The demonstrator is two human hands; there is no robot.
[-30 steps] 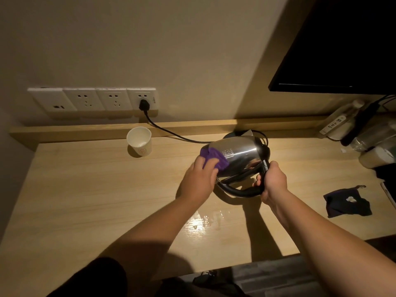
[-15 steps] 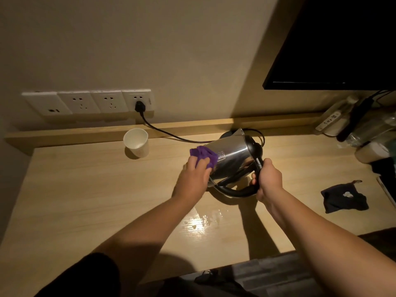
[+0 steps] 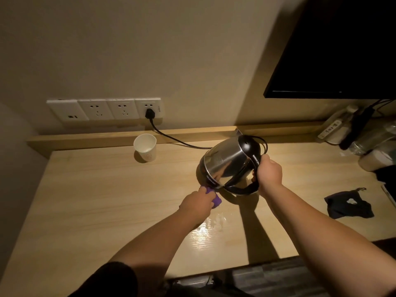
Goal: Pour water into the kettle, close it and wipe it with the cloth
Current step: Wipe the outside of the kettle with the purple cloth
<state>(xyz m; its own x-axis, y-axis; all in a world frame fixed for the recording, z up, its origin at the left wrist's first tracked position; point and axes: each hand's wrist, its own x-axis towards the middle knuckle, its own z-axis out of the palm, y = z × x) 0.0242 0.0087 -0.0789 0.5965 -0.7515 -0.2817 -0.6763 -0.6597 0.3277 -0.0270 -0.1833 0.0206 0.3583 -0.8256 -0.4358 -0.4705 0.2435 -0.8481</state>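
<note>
Kettle-wiping purple cloth (image 3: 212, 197) sits bunched in the closed left hand (image 3: 198, 203) at centre frame; beyond it, the right hand (image 3: 269, 175) grips the tilted steel kettle (image 3: 227, 166) by its black handle above the pale wooden desk (image 3: 102, 200).

Left hand (image 3: 198, 202) curled closed, right hand (image 3: 269, 175) fisted, both forearms extended forward

- The rounded stainless-steel kettle with a black lid and black loop handle (image 3: 225, 166) is tilted, lid closed, base turned toward the near left, held above the pale wooden desk (image 3: 96, 200).
- The small purple cloth (image 3: 216, 200) is bunched just below the kettle's base edge, above the desk's near middle.
- The white paper cup (image 3: 145, 147) stands upright at the desk's back edge, well left of the kettle.
</note>
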